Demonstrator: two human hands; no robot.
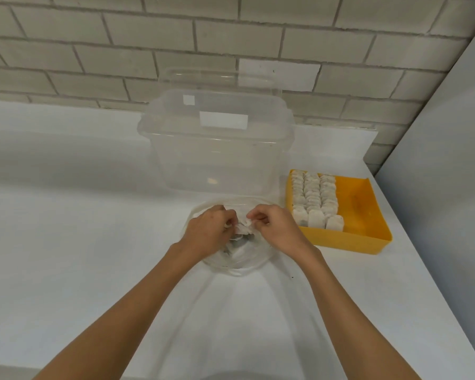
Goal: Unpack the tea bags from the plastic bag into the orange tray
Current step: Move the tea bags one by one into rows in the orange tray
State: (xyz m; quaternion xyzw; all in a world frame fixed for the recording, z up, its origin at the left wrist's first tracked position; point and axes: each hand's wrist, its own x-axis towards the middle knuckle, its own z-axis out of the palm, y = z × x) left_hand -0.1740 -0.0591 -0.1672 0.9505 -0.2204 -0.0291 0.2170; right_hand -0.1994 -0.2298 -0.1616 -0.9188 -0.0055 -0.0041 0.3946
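Observation:
A clear plastic bag (pixel 231 263) lies crumpled on the white counter in the middle of the view, with a few dark tea bags showing through it. My left hand (pixel 207 231) and my right hand (pixel 274 229) are close together above it, both pinching the same pale tea bag (pixel 244 229) between their fingertips. To the right stands the orange tray (pixel 368 207). Several tea bags (pixel 314 200) fill its left half in three upright rows, and its right half is bare.
A large clear plastic container (pixel 217 149) with a lid leaning behind it stands just beyond the bag. The white counter (pixel 80 229) ends at a brick wall at the back and a grey panel (pixel 444 160) on the right.

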